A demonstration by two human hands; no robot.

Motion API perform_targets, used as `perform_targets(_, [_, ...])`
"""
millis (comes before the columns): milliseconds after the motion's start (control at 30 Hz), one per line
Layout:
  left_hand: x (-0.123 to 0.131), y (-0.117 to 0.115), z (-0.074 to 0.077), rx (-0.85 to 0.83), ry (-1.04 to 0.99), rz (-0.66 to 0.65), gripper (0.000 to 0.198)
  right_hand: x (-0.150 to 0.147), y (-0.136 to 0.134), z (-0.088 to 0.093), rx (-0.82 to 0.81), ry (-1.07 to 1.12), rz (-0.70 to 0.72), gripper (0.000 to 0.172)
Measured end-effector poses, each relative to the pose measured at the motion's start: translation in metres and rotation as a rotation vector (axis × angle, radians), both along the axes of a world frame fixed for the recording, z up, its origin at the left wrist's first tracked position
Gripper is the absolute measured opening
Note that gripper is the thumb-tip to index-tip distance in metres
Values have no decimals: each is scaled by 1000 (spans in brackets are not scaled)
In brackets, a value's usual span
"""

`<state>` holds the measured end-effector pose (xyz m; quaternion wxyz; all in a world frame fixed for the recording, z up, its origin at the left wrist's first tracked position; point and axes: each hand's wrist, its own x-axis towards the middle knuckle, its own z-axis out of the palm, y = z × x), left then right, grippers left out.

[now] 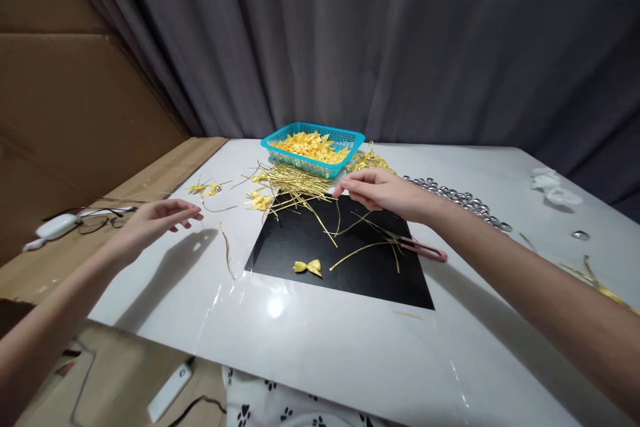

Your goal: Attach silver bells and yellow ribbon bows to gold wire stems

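My right hand (373,188) reaches over the black mat (280,240) with thumb and fingertips pinched together. A thin gold twist tie (339,217) hangs from the fingertips. Beside them lies a loose pile of gold twist ties (300,182). My left hand (167,217) hovers above the left side of the table, fingers loosely bent and apart, with nothing in it. A yellow ribbon bow (307,268) rests near the mat's front edge. Pink-handled scissors (425,250) lie on the mat's right side, under my right forearm.
Behind the pile stands a blue basket (350,140) of yellow bows. Several silver domed pieces (465,200) lie at the right, near crumpled white material (555,187). Finished-looking bows (213,188) sit at the left. Eyeglasses (100,224) and a white device (57,227) rest on cardboard.
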<state>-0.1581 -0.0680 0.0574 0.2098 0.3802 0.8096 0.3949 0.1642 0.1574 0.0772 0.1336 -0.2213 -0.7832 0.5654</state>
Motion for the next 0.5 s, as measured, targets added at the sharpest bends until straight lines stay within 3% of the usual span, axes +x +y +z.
perform_targets(233, [8,1,12,-5,-9,-89,39,0,-7,9,125,13,10,30])
perform_targets(500, [5,-15,47,148,78,4,31,-1,-17,13,173,-48,-30,37])
